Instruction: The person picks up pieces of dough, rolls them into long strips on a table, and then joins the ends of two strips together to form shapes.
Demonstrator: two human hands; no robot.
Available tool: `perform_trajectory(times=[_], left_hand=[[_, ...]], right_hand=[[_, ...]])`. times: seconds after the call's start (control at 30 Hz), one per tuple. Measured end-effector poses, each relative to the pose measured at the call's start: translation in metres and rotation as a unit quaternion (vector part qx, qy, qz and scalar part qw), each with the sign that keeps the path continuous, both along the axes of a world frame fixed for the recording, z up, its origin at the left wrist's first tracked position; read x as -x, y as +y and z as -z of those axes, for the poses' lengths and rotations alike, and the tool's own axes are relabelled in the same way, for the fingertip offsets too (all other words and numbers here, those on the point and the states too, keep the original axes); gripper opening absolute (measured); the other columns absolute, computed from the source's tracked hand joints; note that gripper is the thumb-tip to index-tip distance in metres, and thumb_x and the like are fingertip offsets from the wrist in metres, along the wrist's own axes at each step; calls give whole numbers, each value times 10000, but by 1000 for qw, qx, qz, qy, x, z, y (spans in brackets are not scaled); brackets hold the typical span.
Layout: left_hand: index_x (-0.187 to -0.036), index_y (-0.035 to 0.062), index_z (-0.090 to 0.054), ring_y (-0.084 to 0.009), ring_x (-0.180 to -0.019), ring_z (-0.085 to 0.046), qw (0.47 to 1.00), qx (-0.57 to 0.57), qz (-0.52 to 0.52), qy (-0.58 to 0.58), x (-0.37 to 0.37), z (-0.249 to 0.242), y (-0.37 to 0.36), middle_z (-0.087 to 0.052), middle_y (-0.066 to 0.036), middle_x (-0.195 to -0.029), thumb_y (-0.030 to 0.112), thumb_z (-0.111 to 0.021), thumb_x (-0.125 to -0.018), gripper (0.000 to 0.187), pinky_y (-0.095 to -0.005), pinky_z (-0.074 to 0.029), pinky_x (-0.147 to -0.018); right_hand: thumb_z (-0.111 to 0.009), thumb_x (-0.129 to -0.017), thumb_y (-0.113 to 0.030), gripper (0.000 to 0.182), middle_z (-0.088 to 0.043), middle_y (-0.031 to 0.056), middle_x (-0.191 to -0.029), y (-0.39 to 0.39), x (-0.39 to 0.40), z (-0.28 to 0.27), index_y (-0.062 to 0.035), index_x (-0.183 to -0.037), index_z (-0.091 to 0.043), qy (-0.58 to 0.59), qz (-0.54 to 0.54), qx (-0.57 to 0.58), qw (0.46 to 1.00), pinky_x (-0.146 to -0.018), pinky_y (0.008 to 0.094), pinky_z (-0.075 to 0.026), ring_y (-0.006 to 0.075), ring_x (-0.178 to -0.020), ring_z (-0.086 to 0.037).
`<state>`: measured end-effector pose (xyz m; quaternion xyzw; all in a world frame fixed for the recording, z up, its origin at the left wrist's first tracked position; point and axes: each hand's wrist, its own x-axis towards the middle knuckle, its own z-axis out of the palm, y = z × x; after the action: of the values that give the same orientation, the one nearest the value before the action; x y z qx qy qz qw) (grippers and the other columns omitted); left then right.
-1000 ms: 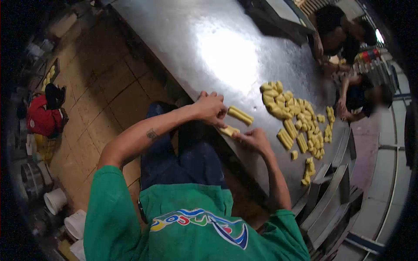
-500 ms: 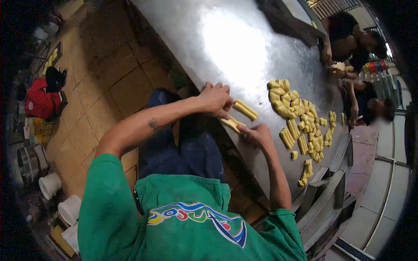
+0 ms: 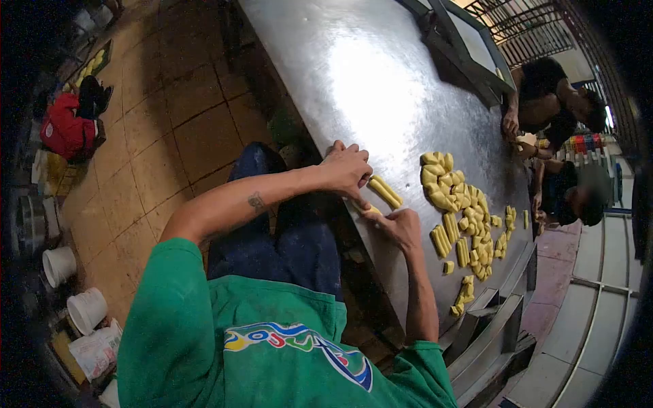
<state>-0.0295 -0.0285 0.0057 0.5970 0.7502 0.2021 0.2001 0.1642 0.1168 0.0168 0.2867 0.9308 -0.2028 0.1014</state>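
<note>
A small piece of yellow dough (image 3: 373, 210) lies at the near edge of the metal table, mostly covered by my fingers. My left hand (image 3: 345, 168) is curled over its far end, thumb pressed down on the dough. From the other side, my right hand (image 3: 401, 228) pinches the near end with the thumb and bent fingers. Right beside my left fingertips lies a rolled pair of dough strips (image 3: 386, 192), touched by neither hand.
Across the metal table (image 3: 326, 81) lie a heap of dough pieces (image 3: 445, 182) and several ridged dough rolls (image 3: 441, 241). Metal channels (image 3: 486, 326) stand along the right end. Two people work at the far side, near a grey metal frame (image 3: 469, 47).
My hands have drawn closer together over the dough, which shows less between them now. The view has shifted slightly.
</note>
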Motion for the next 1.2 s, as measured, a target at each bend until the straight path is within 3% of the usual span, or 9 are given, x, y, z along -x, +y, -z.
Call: perform_trajectory(times=[0.17, 0.27, 0.3, 0.33, 0.47, 0.63, 0.87, 1.07, 1.2], left_hand=[[-786, 129, -675, -298, -1070, -469, 997, 64, -39, 33, -11, -3, 20, -538, -99, -1021, 703, -754, -580, 615, -483, -339, -856], [-859, 132, -707, -312, -1109, -467, 995, -1, -64, 76, -24, 17, 14, -556, -110, -1088, 546, -791, -636, 478, -525, -336, -872], [-859, 132, -707, -312, -1109, -467, 996, 0, -58, 74, -20, 19, 9, -556, -110, -1088, 546, -791, -636, 478, -525, -336, -872], [-857, 149, -686, -304, -1096, -464, 999, 4, -13, 46, -13, 17, 4, -538, -100, -1057, 581, -769, -655, 484, -523, -339, -874], [-745, 186, -648, -272, -1056, -456, 998, 1, 54, -14, 12, 7, 1, -526, -69, -982, 706, -690, -683, 526, -488, -314, -853], [-743, 161, -672, -280, -1044, -452, 999, 13, 30, 19, 4, 7, 12, -525, -77, -979, 681, -738, -634, 536, -477, -308, -856], [-1022, 85, -619, -312, -1068, -442, 990, -33, -60, 127, -32, 16, 10, -492, -150, -1080, 511, -727, -759, 512, -523, -326, -871], [-833, 139, -579, -289, -1045, -437, 998, -51, 25, 21, 9, 10, -10, -486, -113, -1010, 681, -646, -754, 551, -504, -295, -890], [-736, 146, -599, -285, -1015, -466, 996, -59, 51, 36, 10, 18, -6, -509, -85, -978, 757, -644, -686, 615, -477, -302, -875]], right_hand=[[-794, -681, -584, 661, -555, 89, -452, 13, 22, 8, 59, -584, -676, -38, 105, 53, 992, -401, 329, -420, 182, -374, -532], [-788, -704, -566, 640, -535, 85, -443, 4, 13, 2, 42, -556, -655, -75, 109, 87, 987, -384, 335, -402, 180, -362, -518], [-783, -719, -554, 627, -529, 78, -444, 2, 10, -1, 32, -545, -644, -89, 107, 114, 984, -381, 334, -399, 176, -365, -519], [-745, -642, -713, 757, -568, 78, -514, 7, 4, -8, 38, -611, -653, -125, 125, 157, 972, -474, 358, -420, 183, -466, -558], [-709, -696, -704, 744, -516, 78, -440, 33, -11, 13, 32, -595, -673, -90, 60, 176, 978, -457, 373, -407, 182, -406, -504], [-748, -682, -664, 752, -473, 96, -417, 21, 13, -1, 56, -530, -593, -23, -82, -15, 996, -463, 368, -408, 169, -402, -498], [-670, -718, -721, 792, -525, 136, -455, -6, 8, -5, 48, -538, -610, -71, 16, -26, 997, -510, 404, -435, 260, -423, -528], [-667, -765, -668, 763, -430, 85, -409, 8, -17, 6, 52, -523, -598, 4, 29, 49, 998, -464, 389, -393, 169, -399, -452], [-641, -722, -744, 802, -441, 140, -416, 10, -4, 3, 50, -617, -668, -63, -19, -27, 997, -465, 400, -409, 239, -387, -483]])
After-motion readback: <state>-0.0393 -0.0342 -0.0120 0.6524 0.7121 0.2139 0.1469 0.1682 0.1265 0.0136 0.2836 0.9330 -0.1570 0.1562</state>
